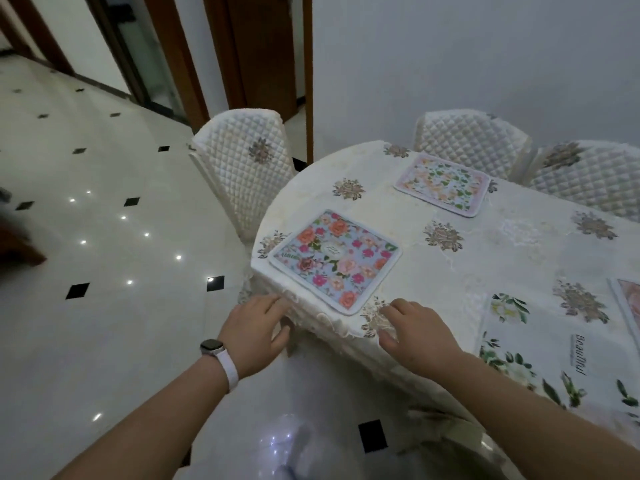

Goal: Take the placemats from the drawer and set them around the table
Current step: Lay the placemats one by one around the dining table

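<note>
Blue floral placemat [335, 260] lies flat near the table [502, 244] edge, by a quilted chair [247, 174]. I count three more down: pale leafy placemat [443, 184] far side, white placemat [540, 344] near right, pink placemat [628, 303] cut off by the frame. Left hand [254, 336] and right hand [417, 332] are loose-fingered and hold nothing, at the cloth edge beside the blue one. Looks mostly done. Drawer not visible, so can't tell if any are left.

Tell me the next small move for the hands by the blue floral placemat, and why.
Probably nudge the blue floral placemat slightly inward with the right hand: its near corner sits at the table edge, and that hand holds nothing.
</note>
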Motion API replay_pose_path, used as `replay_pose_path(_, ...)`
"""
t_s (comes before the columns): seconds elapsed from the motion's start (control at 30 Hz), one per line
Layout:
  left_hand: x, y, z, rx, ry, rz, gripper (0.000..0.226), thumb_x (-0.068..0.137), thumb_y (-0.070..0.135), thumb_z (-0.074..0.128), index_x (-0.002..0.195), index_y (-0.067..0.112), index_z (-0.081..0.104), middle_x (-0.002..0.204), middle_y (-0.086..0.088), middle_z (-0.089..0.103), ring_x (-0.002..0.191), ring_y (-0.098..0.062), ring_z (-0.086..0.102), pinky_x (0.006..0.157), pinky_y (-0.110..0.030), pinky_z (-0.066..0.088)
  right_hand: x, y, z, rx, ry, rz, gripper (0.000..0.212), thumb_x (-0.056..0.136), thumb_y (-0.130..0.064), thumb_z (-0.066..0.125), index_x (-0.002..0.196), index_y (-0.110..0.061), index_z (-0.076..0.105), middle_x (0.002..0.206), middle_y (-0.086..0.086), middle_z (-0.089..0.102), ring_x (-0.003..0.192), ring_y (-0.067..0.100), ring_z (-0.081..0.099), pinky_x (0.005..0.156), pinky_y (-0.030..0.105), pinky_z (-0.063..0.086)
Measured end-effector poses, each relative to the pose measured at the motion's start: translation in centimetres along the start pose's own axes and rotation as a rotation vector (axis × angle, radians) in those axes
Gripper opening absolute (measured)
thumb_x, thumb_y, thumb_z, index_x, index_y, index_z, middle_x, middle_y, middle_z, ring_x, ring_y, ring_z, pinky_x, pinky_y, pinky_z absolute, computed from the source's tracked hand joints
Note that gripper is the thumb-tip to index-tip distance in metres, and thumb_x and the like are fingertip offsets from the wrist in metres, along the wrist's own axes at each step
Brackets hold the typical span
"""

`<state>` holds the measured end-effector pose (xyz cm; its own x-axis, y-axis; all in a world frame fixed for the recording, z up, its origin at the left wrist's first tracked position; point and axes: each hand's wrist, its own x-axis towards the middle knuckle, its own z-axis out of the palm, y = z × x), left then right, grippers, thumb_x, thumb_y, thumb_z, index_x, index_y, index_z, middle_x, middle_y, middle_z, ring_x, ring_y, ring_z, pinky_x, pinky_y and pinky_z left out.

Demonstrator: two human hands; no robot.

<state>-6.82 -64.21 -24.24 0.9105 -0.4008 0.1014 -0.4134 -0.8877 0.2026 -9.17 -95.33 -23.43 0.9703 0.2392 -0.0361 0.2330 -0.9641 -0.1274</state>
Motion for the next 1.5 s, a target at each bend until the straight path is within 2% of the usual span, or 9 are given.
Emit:
replay_pose_path(0.2,-1.0,-7.2,-0.8,0.04,-0.016,0.005,0.039,0.082,0.039,0.057,0.117,0.023,0.065,0.12,0.002,0.065,0.107,-0.02,0.06,0.084,-0.037,0.05,3.8,-6.3,0.5,0.011,-0.001,0.069,0.05,0.095,-0.053,0.042,0.139,-0.03,0.048,0.138,-0.009,0.055,0.116,0.014,0.057,0.1,0.031,0.047)
replay_pose_path(0.3,-0.8,-9.1,-1.0,0.046,-0.006,-0.001,0.039,0.082,0.04,0.057,0.117,0.023,0.065,0.119,0.001,0.065,0.109,-0.021,0.06,0.087,-0.038,0.049,5.0,-7.5,0.4,0.011,0.015,0.098,0.048,0.095,-0.052,0.042,0.137,-0.029,0.05,0.137,-0.008,0.056,0.114,0.014,0.058,0.099,0.031,0.047)
replay_pose_path(0.43,0.0,-10.4,-1.1,0.037,0.009,0.001,0.036,0.082,0.041,0.051,0.11,0.023,0.065,0.114,0.001,0.066,0.104,-0.022,0.061,0.082,-0.036,0.05,6.3,-7.6,0.6,0.005,0.018,0.143,0.043,0.097,-0.048,0.043,0.134,-0.028,0.054,0.134,-0.008,0.058,0.11,0.012,0.059,0.094,0.028,0.047)
replay_pose_path(0.63,2.4,-11.8,-0.5,0.025,0.009,-0.001,0.032,0.081,0.039,0.053,0.106,0.023,0.065,0.109,0.001,0.067,0.099,-0.022,0.062,0.08,-0.036,0.051,9.1,-6.8,2.4,0.04,-0.026,0.206,0.041,0.096,-0.05,0.043,0.128,-0.027,0.056,0.126,-0.008,0.061,0.102,0.012,0.061,0.089,0.028,0.051)
replay_pose_path(0.93,11.2,-14.0,0.8,0.039,-0.12,-0.041,0.045,0.086,0.044,0.052,0.123,0.021,0.062,0.127,-0.003,0.062,0.116,-0.025,0.056,0.092,-0.041,0.047,18.0,-5.0,5.0,0.114,-0.083,0.184,0.045,0.096,-0.047,0.042,0.132,-0.023,0.054,0.125,-0.004,0.06,0.1,0.014,0.058,0.089,0.029,0.049)
replay_pose_path(1.07,16.4,-14.5,1.6,0.038,-0.191,-0.022,0.049,0.085,0.045,0.045,0.125,0.022,0.061,0.127,-0.001,0.061,0.113,-0.024,0.056,0.089,-0.04,0.048,21.7,-2.9,5.0,0.2,-0.067,0.246,0.041,0.097,-0.042,0.043,0.131,-0.021,0.054,0.124,-0.002,0.059,0.099,0.015,0.058,0.083,0.03,0.049)
replay_pose_path(1.17,20.1,-14.4,2.3,0.043,-0.216,0.005,0.049,0.084,0.046,0.044,0.121,0.02,0.062,0.121,-0.002,0.063,0.105,-0.026,0.059,0.082,-0.039,0.052,23.2,-1.5,5.0,0.236,-0.087,0.288,0.046,0.097,-0.045,0.042,0.135,-0.021,0.051,0.129,-0.001,0.056,0.106,0.018,0.058,0.086,0.032,0.048)
replay_pose_path(1.37,25.4,-13.0,3.6,0.002,-0.306,0.007,0.07,0.079,0.056,0.024,0.128,0.018,0.058,0.126,-0.003,0.059,0.11,-0.026,0.055,0.083,-0.037,0.049,23.6,1.9,4.9,0.255,-0.084,0.383,0.045,0.097,-0.041,0.045,0.134,-0.018,0.053,0.127,0.003,0.057,0.109,0.023,0.057,0.086,0.034,0.046)
replay_pose_path(1.5,27.9,-12.3,4.3,-0.068,-0.392,-0.049,0.059,0.084,0.05,0.038,0.133,0.02,0.053,0.131,-0.003,0.055,0.115,-0.025,0.052,0.09,-0.037,0.046,23.1,3.4,4.9,0.292,-0.111,0.482,0.045,0.097,-0.041,0.045,0.136,-0.02,0.051,0.127,0.003,0.055,0.113,0.023,0.055,0.088,0.033,0.046)
